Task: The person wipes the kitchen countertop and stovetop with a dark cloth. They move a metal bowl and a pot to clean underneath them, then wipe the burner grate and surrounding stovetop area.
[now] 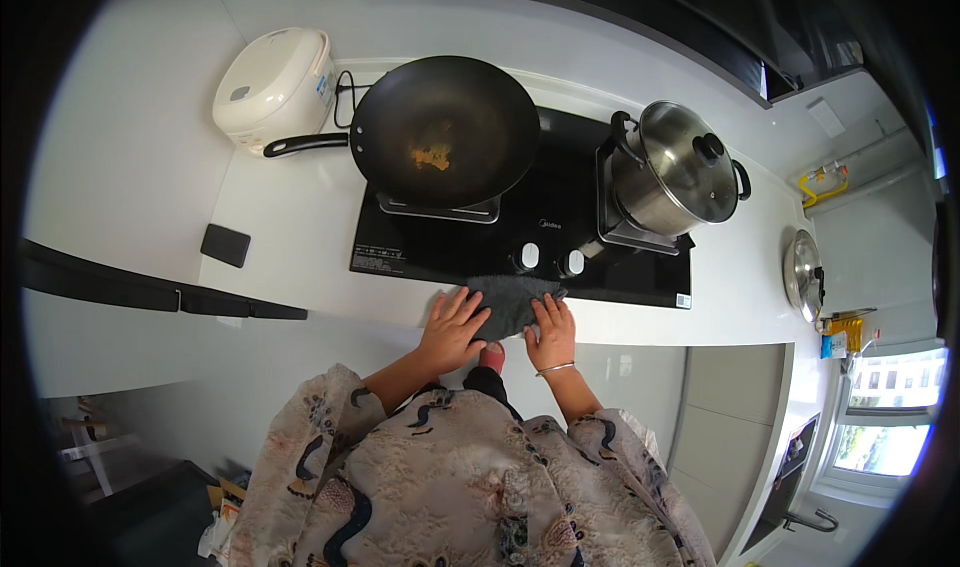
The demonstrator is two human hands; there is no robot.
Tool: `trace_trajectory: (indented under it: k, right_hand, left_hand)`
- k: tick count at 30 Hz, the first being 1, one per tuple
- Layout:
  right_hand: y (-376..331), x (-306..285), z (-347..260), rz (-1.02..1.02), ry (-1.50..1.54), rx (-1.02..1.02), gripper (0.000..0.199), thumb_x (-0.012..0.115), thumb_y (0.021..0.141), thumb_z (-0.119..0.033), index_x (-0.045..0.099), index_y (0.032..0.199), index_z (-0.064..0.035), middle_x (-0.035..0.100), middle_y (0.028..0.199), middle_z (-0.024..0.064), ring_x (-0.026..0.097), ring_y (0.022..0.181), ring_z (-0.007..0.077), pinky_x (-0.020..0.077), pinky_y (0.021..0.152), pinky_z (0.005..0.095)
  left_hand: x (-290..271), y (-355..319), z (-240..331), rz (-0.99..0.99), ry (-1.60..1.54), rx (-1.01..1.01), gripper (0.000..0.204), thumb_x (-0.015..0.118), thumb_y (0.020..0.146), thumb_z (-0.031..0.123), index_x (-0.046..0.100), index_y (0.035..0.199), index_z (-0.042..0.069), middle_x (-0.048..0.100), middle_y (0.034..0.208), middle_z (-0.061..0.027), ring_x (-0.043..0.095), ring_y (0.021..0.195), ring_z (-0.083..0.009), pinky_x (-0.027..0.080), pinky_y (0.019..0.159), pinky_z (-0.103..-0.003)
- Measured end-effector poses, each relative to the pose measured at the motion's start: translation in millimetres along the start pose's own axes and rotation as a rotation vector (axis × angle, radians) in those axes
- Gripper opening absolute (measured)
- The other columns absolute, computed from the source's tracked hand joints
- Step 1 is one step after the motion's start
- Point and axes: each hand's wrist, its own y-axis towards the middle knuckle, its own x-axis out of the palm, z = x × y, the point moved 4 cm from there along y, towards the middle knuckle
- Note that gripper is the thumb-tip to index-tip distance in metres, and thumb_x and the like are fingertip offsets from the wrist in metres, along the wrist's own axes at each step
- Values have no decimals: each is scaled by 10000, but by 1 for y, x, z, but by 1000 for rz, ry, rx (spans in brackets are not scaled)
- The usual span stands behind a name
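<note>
A dark grey cloth (pixel 508 305) lies over the front edge of the white counter, its far end on the black gas stove (pixel 440 247). My left hand (pixel 452 329) rests at the cloth's left side with fingers spread, some of them on it. At its right side is my right hand (pixel 552 332), fingers stretched out and fingertips touching the cloth; a bracelet circles that wrist. Just beyond the cloth are two white stove knobs (pixel 527 256). A black wok (pixel 448 132) with a brownish patch inside sits on the left burner, its handle pointing left.
On the right burner stands a steel pot (pixel 672 167) with a glass lid. A white rice cooker (pixel 275 87) stands at the back left, and a black flat square (pixel 226 245) lies on the counter nearer me. Another lid (pixel 803 275) leans at the far right.
</note>
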Motion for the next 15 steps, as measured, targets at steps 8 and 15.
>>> trace_trajectory:
  k: [8, 15]
  right_hand:
    - [8, 9, -24, -84, 109, -88, 430, 763, 663, -218, 657, 1068, -122, 586, 1080, 128, 531, 1053, 326, 444, 894, 423]
    - [-5, -31, 41, 132, 203, -107, 336, 658, 657, 1, 676, 982, -85, 642, 1024, 109, 585, 975, 312, 472, 871, 419]
  left_hand:
    - [4, -11, -18, -19, -16, -14, 463, 665, 762, 230, 595, 1199, 92, 468, 1387, -100, 327, 1355, -286, 224, 1097, -508]
    - [7, -2, 15, -90, -69, 61, 525, 637, 813, 279, 541, 1301, 111, 393, 1452, -122, 297, 1378, -294, 209, 1109, -499]
